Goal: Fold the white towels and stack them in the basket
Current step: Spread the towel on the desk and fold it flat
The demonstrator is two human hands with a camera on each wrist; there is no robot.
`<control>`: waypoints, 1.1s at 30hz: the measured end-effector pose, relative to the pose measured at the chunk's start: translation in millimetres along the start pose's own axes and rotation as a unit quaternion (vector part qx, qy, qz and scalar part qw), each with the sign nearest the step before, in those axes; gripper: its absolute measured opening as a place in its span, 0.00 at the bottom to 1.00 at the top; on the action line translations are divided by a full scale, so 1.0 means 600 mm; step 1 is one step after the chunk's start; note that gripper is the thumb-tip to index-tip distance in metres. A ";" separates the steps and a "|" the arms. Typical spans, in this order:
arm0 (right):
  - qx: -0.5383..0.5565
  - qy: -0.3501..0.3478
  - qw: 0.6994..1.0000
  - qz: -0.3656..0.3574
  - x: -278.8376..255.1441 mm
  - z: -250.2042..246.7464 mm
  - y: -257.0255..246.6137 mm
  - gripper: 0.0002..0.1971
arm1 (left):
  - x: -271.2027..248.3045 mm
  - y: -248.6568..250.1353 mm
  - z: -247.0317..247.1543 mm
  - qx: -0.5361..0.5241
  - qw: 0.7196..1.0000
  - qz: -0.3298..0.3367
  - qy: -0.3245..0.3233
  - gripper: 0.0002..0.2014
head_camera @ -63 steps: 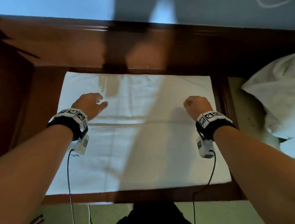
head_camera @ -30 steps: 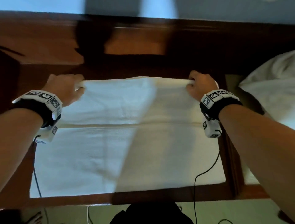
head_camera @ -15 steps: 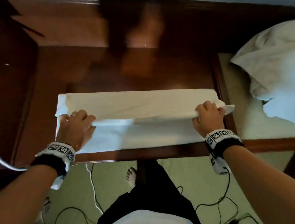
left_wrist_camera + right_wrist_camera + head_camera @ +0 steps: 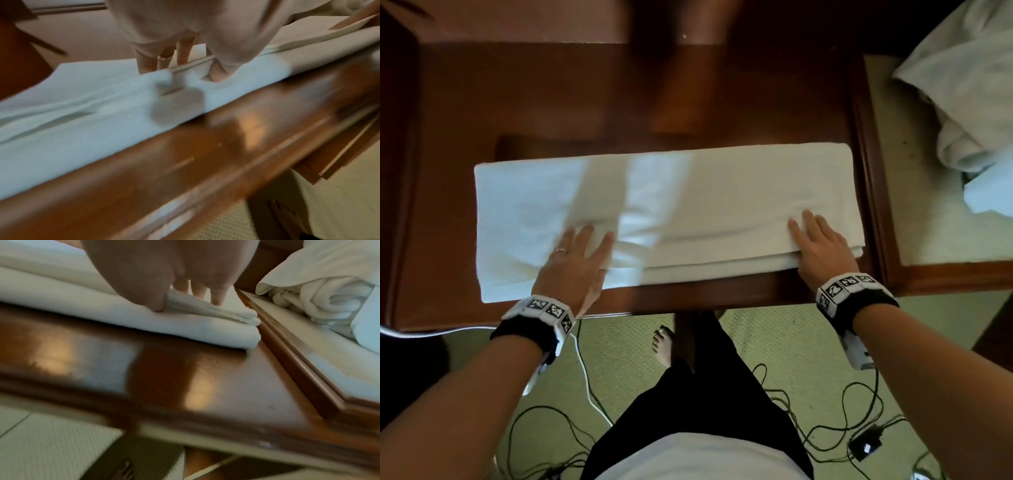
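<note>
A white towel (image 4: 671,205) lies folded into a long band across the dark wooden table (image 4: 585,102), its layered edges toward me. My left hand (image 4: 575,257) lies flat on the band's near left part, fingers straight and spread. My right hand (image 4: 818,246) lies flat on the near right end, fingers straight. In the left wrist view the left fingers (image 4: 144,65) press on the towel (image 4: 82,105). In the right wrist view my thumb and fingers (image 4: 218,296) press down on the stacked layers (image 4: 205,327) at the towel's right corner. No basket is in view.
A heap of crumpled white towels (image 4: 969,85) lies on a pale-topped surface (image 4: 914,192) to the right of the table, also visible in the right wrist view (image 4: 318,293). Cables (image 4: 808,421) and my bare foot (image 4: 664,346) are on the green floor below the table's near edge.
Both hands took the towel's far edge, drew it toward me over the near half and let go. They now lie flat on the folded band. The head view has tilted down.
</note>
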State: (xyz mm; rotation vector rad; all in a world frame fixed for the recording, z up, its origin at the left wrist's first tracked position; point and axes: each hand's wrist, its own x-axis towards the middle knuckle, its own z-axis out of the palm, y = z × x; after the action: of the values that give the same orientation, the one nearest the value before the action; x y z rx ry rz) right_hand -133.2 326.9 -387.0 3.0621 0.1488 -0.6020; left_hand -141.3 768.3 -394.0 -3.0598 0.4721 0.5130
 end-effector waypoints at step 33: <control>0.035 0.041 0.981 -0.189 0.017 -0.002 -0.116 0.35 | -0.066 -0.136 -0.006 0.033 0.999 -0.019 -0.003 0.25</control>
State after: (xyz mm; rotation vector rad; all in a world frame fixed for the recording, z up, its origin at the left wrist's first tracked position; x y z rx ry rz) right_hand -129.9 397.0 -389.9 3.1467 0.7379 -0.4976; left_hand -152.1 857.4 -381.4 -2.9971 0.4221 0.4938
